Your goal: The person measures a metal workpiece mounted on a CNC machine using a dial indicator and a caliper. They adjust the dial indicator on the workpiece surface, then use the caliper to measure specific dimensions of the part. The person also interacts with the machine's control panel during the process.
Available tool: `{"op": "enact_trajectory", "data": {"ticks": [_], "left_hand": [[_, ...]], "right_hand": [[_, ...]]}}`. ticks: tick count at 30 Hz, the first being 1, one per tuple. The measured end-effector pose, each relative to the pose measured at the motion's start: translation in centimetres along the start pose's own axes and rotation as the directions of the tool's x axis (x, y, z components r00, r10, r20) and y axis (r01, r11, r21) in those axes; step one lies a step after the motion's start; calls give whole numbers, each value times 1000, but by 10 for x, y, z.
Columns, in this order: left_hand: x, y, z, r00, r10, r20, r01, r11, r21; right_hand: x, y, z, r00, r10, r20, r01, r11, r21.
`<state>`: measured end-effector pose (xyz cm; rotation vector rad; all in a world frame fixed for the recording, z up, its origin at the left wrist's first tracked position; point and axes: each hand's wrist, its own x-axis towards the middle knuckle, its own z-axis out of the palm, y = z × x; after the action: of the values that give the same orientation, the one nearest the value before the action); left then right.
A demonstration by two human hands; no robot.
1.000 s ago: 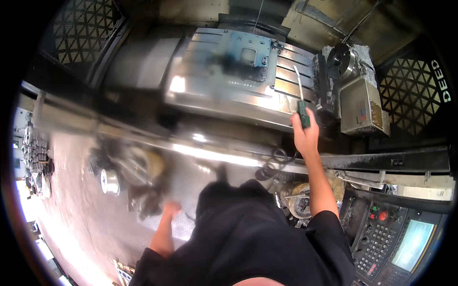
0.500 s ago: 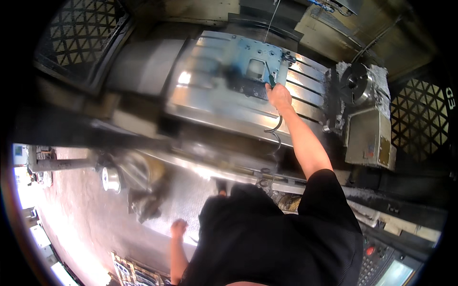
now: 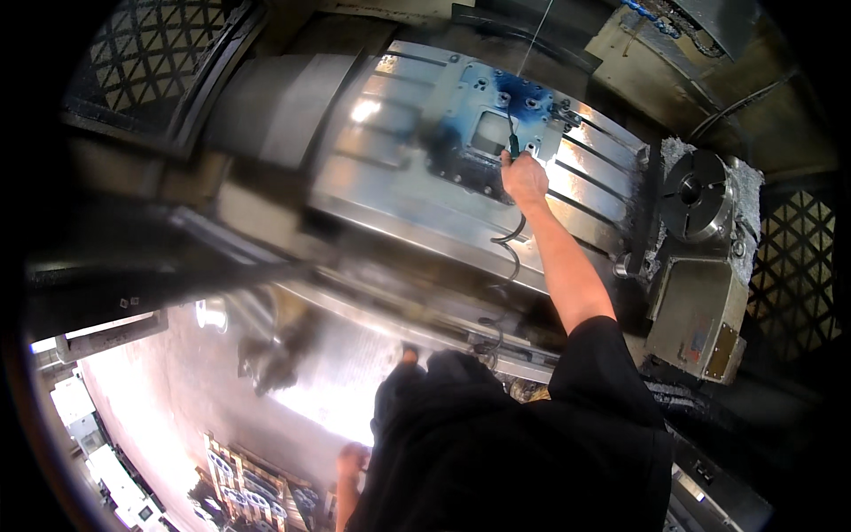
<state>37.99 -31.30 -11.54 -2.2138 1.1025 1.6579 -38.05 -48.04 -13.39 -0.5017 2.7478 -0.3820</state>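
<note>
My right hand (image 3: 526,180) is closed around a dark green air blow gun (image 3: 514,144), its thin nozzle reaching forward over a machined metal plate (image 3: 461,113). A black coiled hose (image 3: 508,238) trails from the gun toward me over the table's front edge. The plate has a square window, several holes, and dark blue patches along its far side. It lies on a slotted machine table (image 3: 390,191). My left hand (image 3: 353,457) hangs low at my left side, apart from the machine; its fingers are too blurred to read.
A round chuck (image 3: 698,193) stands right of the table, with a boxy metal housing (image 3: 700,310) nearer me. A dark clamp (image 3: 565,113) sits at the plate's right edge. Behind me on the left is a wooden pallet (image 3: 257,488) with metal parts.
The view has shifted, so the table and chuck sit differently. My right hand keeps the blow gun over the plate. My left hand is lower in the picture. Dark blue now shows on the plate's far side.
</note>
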Motion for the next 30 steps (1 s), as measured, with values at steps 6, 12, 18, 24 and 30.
{"op": "enact_trajectory", "data": {"ticks": [6,12,18,24,30], "left_hand": [[23,-13,-3,997,-77,-32,70,983,-170],[23,-8,-14,995,-96,-18,92,983,-158],[21,4,-21,1000,-20,6,20,996,-90],[43,13,-35,1000,-14,11,14,999,-30],[117,5,-67,995,80,53,-76,994,-80]], "right_hand": [[7,3,0,999,-50,-1,50,999,6],[-18,-8,-1,987,-154,38,154,988,-2],[-58,3,-11,983,-180,-27,181,983,33],[-95,36,-34,1000,-3,5,3,1000,-3],[-157,72,-44,994,75,-77,-71,996,51]]}}
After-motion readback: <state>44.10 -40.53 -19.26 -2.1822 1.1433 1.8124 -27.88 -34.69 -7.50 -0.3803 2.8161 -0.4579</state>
